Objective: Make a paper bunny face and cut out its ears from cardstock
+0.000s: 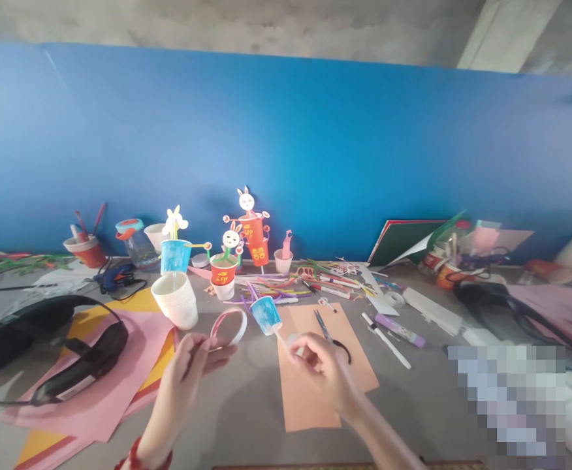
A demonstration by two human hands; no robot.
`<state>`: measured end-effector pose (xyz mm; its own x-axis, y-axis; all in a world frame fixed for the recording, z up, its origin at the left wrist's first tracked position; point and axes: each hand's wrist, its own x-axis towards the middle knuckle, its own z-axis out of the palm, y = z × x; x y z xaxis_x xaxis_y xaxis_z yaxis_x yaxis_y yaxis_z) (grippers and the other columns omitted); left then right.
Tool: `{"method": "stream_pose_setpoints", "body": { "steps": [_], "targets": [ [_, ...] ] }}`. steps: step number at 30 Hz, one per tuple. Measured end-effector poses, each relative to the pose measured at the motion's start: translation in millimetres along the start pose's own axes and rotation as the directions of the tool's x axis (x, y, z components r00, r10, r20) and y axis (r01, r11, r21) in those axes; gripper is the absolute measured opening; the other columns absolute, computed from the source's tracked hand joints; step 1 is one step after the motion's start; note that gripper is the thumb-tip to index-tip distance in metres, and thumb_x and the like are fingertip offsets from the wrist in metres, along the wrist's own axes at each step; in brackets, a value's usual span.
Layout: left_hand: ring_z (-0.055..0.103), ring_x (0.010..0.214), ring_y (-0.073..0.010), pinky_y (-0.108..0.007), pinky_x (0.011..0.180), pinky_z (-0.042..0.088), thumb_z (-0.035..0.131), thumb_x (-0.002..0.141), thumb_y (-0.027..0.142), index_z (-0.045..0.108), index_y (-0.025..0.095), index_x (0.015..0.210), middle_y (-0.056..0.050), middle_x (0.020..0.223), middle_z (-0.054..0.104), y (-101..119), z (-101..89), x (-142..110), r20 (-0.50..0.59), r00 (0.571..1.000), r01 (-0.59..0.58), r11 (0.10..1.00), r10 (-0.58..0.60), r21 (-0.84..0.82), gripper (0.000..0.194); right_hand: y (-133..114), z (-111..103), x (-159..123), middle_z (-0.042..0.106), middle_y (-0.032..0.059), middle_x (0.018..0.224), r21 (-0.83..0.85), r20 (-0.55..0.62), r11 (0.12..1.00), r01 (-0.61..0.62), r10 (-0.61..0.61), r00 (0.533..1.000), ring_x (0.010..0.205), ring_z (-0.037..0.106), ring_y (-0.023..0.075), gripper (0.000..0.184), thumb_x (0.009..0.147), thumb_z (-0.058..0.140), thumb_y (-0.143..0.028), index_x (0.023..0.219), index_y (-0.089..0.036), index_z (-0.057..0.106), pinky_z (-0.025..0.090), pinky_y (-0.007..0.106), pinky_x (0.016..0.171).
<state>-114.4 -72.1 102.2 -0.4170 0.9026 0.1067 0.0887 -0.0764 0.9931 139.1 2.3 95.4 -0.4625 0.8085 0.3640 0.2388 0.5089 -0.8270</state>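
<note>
My left hand [195, 362], a red band at its wrist, pinches a thin white-and-pink ring [243, 328] that looks like a loop of paper or tape. My right hand [322, 365] has its fingertips closed on the white stick [281, 339] of a small blue-painted paper cup [266, 316]. This cup is tilted, with purple strips [251, 292] rising from its top. Beneath the right hand lies an orange paper sheet [310, 408], and dark-handled scissors [321, 323] rest on it. A stack of white paper cups [181, 307] stands beyond my left hand.
Behind stand a blue cup figure [175, 256] and red cup figures [223, 269] with rabbit heads. Pink sheets [134, 352] and a black headset [90, 372] lie left. Pens [386, 339], a purple tube [401, 330] and paper strips occupy the right. A blue partition [315, 150] closes the back.
</note>
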Motion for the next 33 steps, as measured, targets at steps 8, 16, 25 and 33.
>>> {"method": "stream_pose_setpoints", "body": {
  "steps": [8,16,25,33],
  "targets": [
    [0.076,0.097,-0.0323,-0.046,0.086,0.064,0.060,0.094,0.050,0.053,0.020,0.093,-0.010,0.108,0.076,19,37.2,-35,0.099,0.995,0.034,0.983,-0.016,-0.182,0.031,-33,33,10,0.067,0.0076,0.108,0.178,-0.159,0.973,0.149,-0.121,0.980,0.086,0.069,0.0177,0.022,0.094,0.057,-0.020,0.116,-0.025,0.060,0.059,0.030,0.078],
    [0.076,0.096,-0.0288,-0.041,0.083,0.064,0.051,0.099,0.047,0.055,0.020,0.094,-0.011,0.112,0.074,14,59.8,-39,0.190,0.980,-0.061,0.998,0.065,-0.024,0.028,-13,24,-2,0.070,0.0058,0.095,0.233,-0.230,0.972,0.029,0.026,0.973,0.086,0.069,0.0180,0.011,0.093,0.060,-0.028,0.102,-0.022,0.062,0.058,0.027,0.073],
    [0.077,0.086,-0.0209,-0.029,0.078,0.060,0.043,0.103,0.033,0.053,0.024,0.097,-0.007,0.108,0.074,14,66.6,-45,0.238,0.922,-0.357,0.908,0.305,0.219,0.016,-13,10,-4,0.066,0.0033,0.086,0.425,-0.200,0.905,-0.006,0.100,0.975,0.070,0.067,0.0158,0.017,0.092,0.065,-0.036,0.086,-0.021,0.059,0.055,0.027,0.065],
    [0.067,0.083,-0.0197,-0.029,0.074,0.054,0.042,0.102,0.022,0.058,0.026,0.098,-0.004,0.092,0.069,31,70.5,-37,0.369,0.797,-0.596,0.720,0.477,0.356,0.017,-12,0,-6,0.063,0.0008,0.082,0.329,-0.117,0.944,-0.030,0.072,0.991,0.069,0.064,0.0137,0.016,0.095,0.059,-0.032,0.084,-0.021,0.060,0.049,0.024,0.063]
  ]
}}
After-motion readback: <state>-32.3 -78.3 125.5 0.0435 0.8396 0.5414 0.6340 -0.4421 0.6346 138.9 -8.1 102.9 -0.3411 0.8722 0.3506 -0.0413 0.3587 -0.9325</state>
